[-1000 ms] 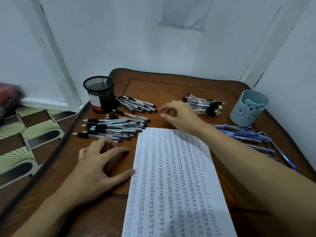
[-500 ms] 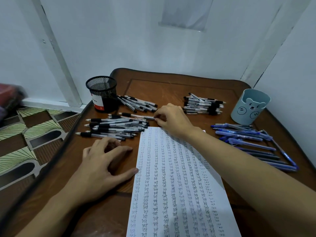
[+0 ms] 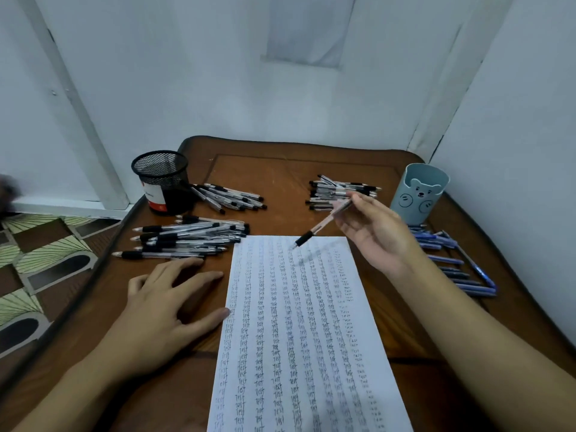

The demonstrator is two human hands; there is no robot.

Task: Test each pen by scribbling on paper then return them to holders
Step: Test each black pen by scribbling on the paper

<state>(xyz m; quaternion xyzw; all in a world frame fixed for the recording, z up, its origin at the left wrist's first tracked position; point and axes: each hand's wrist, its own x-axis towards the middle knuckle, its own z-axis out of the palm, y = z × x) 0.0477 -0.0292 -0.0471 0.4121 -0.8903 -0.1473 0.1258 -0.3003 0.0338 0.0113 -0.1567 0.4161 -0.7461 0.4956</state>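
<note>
A paper (image 3: 299, 338) lay mid-table (image 3: 280, 169), running from the near edge toward the far side. The left holder (image 3: 162, 182) stood far left and the right holder (image 3: 419, 194) far right. The first pile (image 3: 230, 196) lay just right of the left holder, and the second pile (image 3: 187, 236) before it, beside the paper's far left corner. The third pile (image 3: 336, 190) lay behind the paper. The fourth pile (image 3: 452, 263) lay before the right holder, right of the paper. The left hand (image 3: 162, 310) rested on the table left of the paper, thumb at its edge. The right hand (image 3: 377, 232) held a pen (image 3: 321, 227) above the paper's far right corner, its tip over the paper
</note>
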